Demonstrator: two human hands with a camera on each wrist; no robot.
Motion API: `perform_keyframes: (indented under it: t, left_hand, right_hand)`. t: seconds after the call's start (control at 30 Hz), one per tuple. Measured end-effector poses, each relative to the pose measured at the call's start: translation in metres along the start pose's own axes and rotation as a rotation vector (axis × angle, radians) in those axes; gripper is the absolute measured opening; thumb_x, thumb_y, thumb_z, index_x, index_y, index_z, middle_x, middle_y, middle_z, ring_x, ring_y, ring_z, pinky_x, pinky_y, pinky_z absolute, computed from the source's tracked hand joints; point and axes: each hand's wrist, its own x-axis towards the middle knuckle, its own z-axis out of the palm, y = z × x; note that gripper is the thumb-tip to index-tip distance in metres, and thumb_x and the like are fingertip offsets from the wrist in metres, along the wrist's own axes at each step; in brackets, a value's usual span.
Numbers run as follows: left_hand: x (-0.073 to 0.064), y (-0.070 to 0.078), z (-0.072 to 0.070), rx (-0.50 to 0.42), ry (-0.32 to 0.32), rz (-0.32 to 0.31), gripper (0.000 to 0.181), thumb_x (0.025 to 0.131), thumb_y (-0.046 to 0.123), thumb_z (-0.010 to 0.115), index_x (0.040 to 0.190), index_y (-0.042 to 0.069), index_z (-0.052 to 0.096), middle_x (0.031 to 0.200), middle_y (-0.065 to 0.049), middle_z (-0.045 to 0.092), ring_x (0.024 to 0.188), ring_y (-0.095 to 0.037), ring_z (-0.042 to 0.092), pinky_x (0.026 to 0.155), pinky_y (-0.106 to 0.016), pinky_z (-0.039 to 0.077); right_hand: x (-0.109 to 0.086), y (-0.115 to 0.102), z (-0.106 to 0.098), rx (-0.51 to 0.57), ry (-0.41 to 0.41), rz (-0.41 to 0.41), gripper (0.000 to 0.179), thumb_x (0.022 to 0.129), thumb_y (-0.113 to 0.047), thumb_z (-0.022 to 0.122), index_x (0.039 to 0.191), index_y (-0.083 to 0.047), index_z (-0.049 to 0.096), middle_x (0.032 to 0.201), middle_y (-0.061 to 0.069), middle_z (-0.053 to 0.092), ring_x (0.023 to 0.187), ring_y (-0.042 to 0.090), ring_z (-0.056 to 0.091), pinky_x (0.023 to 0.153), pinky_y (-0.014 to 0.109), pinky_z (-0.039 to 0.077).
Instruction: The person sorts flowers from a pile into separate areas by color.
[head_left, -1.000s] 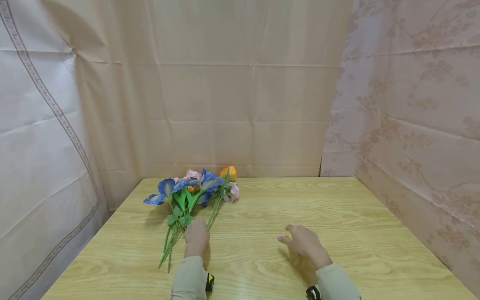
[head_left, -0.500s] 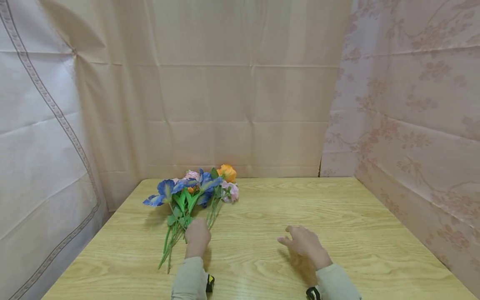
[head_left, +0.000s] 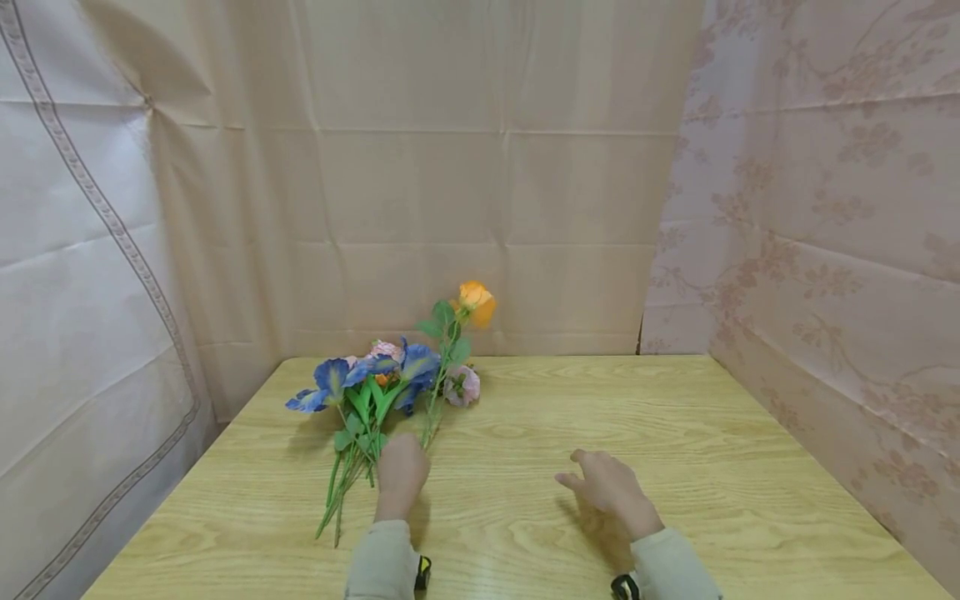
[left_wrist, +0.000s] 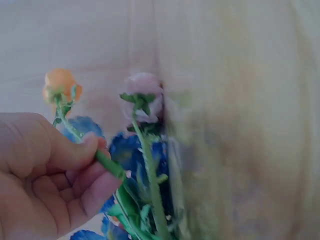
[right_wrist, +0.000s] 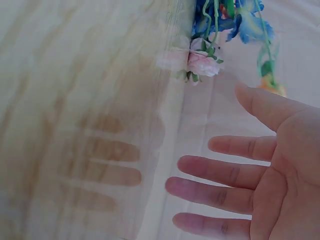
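My left hand (head_left: 402, 471) pinches the green stem (left_wrist: 107, 162) of an orange rose (head_left: 476, 304) between thumb and fingers. The bloom stands raised at the back edge, tilted up above the other flowers. Beside it a pale pink flower (head_left: 462, 386) lies on the table, its stem running close to my hand. Blue irises (head_left: 333, 379) and a pink bloom (head_left: 385, 352) lie to the left, their stems partly hidden by the hand. On the right, my right hand (head_left: 607, 485) hovers over the wood with spread fingers, holding nothing.
The wood-grain table (head_left: 585, 408) reaches back to a beige cloth backdrop (head_left: 412, 192). A white cloth (head_left: 82, 275) hangs at the left and a floral-patterned cloth (head_left: 840, 208) at the right. Loose green stems (head_left: 341, 492) point toward the front left.
The orange rose has risen from among the flowers, its head now higher and slightly to the right. My left hand has shifted a little right; the right hand stays put.
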Motion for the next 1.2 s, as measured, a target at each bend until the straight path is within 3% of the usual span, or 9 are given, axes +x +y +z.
perform_keyframes:
  t: [0.07, 0.13, 0.23, 0.33, 0.43, 0.67, 0.87, 1.0, 1.2]
  left_hand:
    - [0.0, 0.005, -0.003, -0.05, -0.004, 0.005, 0.031, 0.071, -0.006, 0.058, 0.049, 0.007, 0.041, 0.051, -0.005, 0.045, 0.047, -0.019, 0.045, 0.042, -0.033, 0.039]
    - [0.001, 0.011, -0.006, -0.116, -0.036, 0.0, 0.03, 0.074, -0.003, 0.061, 0.051, 0.007, 0.045, 0.052, -0.003, 0.045, 0.047, -0.016, 0.041, 0.044, -0.03, 0.037]
    - [0.001, 0.019, -0.01, -0.214, -0.077, 0.011, 0.013, 0.076, -0.001, 0.064, 0.063, 0.001, 0.061, 0.06, -0.005, 0.057, 0.054, -0.016, 0.05, 0.05, -0.029, 0.042]
    - [0.0, 0.025, -0.012, -0.293, -0.076, 0.053, 0.005, 0.074, -0.001, 0.068, 0.078, -0.004, 0.067, 0.071, -0.009, 0.064, 0.064, -0.021, 0.059, 0.057, -0.03, 0.048]
    - [0.0, 0.032, -0.013, -0.375, -0.083, 0.104, 0.008, 0.072, -0.003, 0.069, 0.078, -0.006, 0.067, 0.069, -0.01, 0.064, 0.062, -0.02, 0.06, 0.056, -0.028, 0.049]
    - [-0.004, 0.048, -0.013, -0.648, -0.27, 0.133, 0.002, 0.075, -0.008, 0.065, 0.076, -0.009, 0.065, 0.063, -0.012, 0.063, 0.046, -0.016, 0.058, 0.043, -0.023, 0.047]
    - [-0.01, 0.063, -0.01, -0.788, -0.375, 0.144, 0.003, 0.075, -0.009, 0.065, 0.072, -0.01, 0.063, 0.061, -0.009, 0.061, 0.05, -0.018, 0.06, 0.047, -0.027, 0.05]
    - [-0.014, 0.073, -0.005, -0.824, -0.411, 0.155, 0.009, 0.074, -0.01, 0.065, 0.066, -0.008, 0.062, 0.059, -0.008, 0.06, 0.05, -0.018, 0.06, 0.047, -0.026, 0.05]
    - [-0.017, 0.082, -0.001, -0.786, -0.403, 0.186, 0.013, 0.073, -0.01, 0.066, 0.062, -0.004, 0.062, 0.057, -0.007, 0.06, 0.048, -0.016, 0.059, 0.045, -0.024, 0.049]
  right_hand:
    - [0.001, 0.0, 0.001, 0.011, 0.015, -0.003, 0.044, 0.084, -0.027, 0.061, 0.109, 0.009, 0.056, 0.042, -0.007, 0.034, 0.036, 0.003, 0.022, 0.036, 0.014, 0.022]
    - [0.002, -0.002, 0.001, 0.034, 0.034, 0.003, 0.043, 0.084, -0.026, 0.062, 0.107, 0.009, 0.056, 0.048, -0.004, 0.045, 0.037, 0.004, 0.026, 0.036, 0.017, 0.027]
    - [0.003, -0.004, 0.001, 0.059, 0.066, 0.018, 0.04, 0.083, -0.025, 0.063, 0.105, 0.009, 0.057, 0.075, 0.012, 0.062, 0.048, 0.011, 0.044, 0.046, 0.025, 0.041]
    - [0.004, -0.005, 0.001, 0.088, 0.113, 0.002, 0.036, 0.083, -0.021, 0.064, 0.103, 0.009, 0.058, 0.1, 0.024, 0.059, 0.075, 0.028, 0.059, 0.065, 0.038, 0.049]
    - [0.005, -0.008, 0.002, 0.131, 0.161, -0.031, 0.032, 0.082, -0.015, 0.064, 0.101, 0.01, 0.058, 0.1, 0.024, 0.059, 0.092, 0.038, 0.056, 0.075, 0.044, 0.047]
    - [0.009, -0.024, 0.006, 0.32, 0.227, -0.069, 0.024, 0.079, -0.008, 0.066, 0.096, 0.008, 0.061, 0.088, 0.019, 0.062, 0.076, 0.028, 0.061, 0.065, 0.034, 0.05]
    - [0.008, -0.039, 0.011, 0.446, 0.193, -0.201, 0.026, 0.079, -0.015, 0.067, 0.094, 0.006, 0.062, 0.085, 0.016, 0.064, 0.072, 0.023, 0.062, 0.062, 0.029, 0.051]
    - [0.008, -0.046, 0.016, 0.564, 0.146, -0.238, 0.025, 0.079, -0.015, 0.067, 0.093, 0.005, 0.064, 0.088, 0.016, 0.065, 0.074, 0.022, 0.063, 0.063, 0.027, 0.051]
    - [0.007, -0.052, 0.02, 0.722, 0.187, -0.166, 0.02, 0.074, -0.003, 0.069, 0.09, 0.008, 0.063, 0.084, 0.018, 0.065, 0.073, 0.027, 0.063, 0.061, 0.025, 0.051]
